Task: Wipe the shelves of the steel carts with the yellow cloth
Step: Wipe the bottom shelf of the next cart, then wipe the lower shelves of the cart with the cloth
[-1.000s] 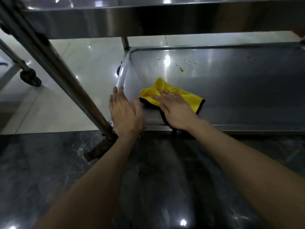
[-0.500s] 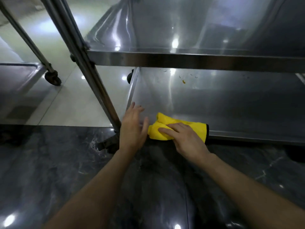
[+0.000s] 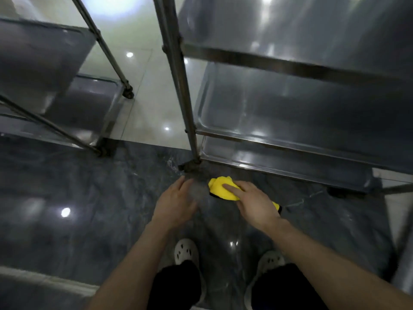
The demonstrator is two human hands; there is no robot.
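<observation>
1. Below the camera, over the dark veined marble floor, both bare hands hang in front of the nearer steel cart.
2. The right hand grips the yellow cloth, fingers curled over the top of it and closed on the bundle; the index finger lies straight across the fabric.
3. The cloth is bunched into a soft, rounded wad, bright yellow with a plush nap and a black edge showing underneath (a second yellow corner peeks out behind the wrist). It is held clear of the cart, lower in the picture than the lip of the bottom shelf.
4. The left hand holds nothing, palm down with fingers loosely spread, just beside the cloth and apart from it.
5. The cart's shelves are shallow trays of brushed steel with rounded corners and raised rims, glossy with glare; a round upright post runs down to a dark foot.
6. A second steel cart stands to the left on pale polished tile.
7. Two pale perforated clogs and black trouser legs show at the bottom.
</observation>
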